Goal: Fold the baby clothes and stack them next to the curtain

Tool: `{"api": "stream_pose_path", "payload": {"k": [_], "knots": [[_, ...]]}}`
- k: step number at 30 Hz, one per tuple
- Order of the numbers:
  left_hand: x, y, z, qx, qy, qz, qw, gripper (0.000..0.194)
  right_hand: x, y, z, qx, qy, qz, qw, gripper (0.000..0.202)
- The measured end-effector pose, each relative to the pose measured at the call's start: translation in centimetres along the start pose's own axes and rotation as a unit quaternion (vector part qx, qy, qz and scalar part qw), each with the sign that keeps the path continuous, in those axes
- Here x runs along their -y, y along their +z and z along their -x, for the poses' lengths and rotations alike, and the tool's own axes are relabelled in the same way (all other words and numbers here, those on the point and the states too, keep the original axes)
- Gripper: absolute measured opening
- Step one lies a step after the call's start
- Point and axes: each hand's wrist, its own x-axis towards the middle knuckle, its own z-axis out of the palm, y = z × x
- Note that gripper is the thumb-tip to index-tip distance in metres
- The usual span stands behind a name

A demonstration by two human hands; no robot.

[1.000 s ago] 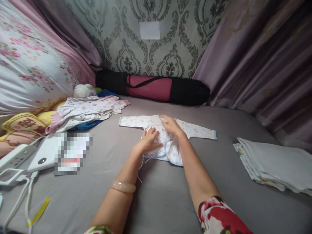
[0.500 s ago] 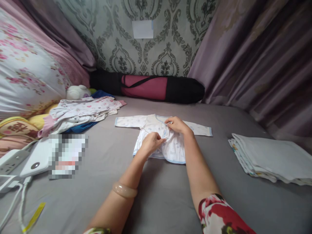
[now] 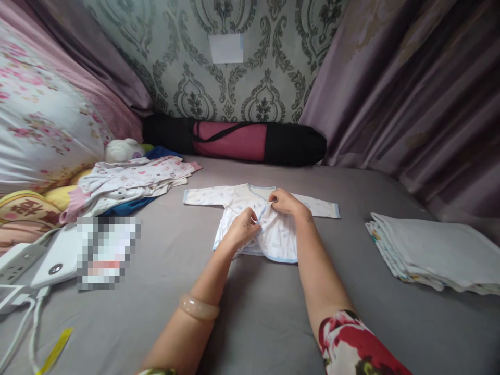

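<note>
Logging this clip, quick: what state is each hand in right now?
Left hand: fingers curled at the front of the shirt; grip can't be told.
Right hand: fingers closed on the shirt near its neckline.

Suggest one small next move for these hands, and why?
Perhaps ease the left hand up toward the right hand: their fingertips are close but apart at the front of the small white, blue-trimmed cloth shirt, whose sleeves lie spread out.
</note>
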Motion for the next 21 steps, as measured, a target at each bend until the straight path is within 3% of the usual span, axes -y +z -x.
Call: {"api": "stream_pose_path", "payload": {"k": [3,10,21], "knots": [[0.1,-0.1,0.1,0.018,0.001,0.019,1.000,0.023,0.1,-0.2,0.1,-0.010,-0.003,-0.028,1.000,0.024],[0.0,-0.3,0.1,0.026,-0.002,0.015,1.000,0.020,0.3,0.0,0.0,0.016,0.010,-0.100,0.995,0.029],[0.3,0.0,-0.2,0.027,-0.012,-0.014,0.999,0.019,-0.9,0.6,-0.8,0.018,-0.053,-0.198,0.979,0.030]]}}
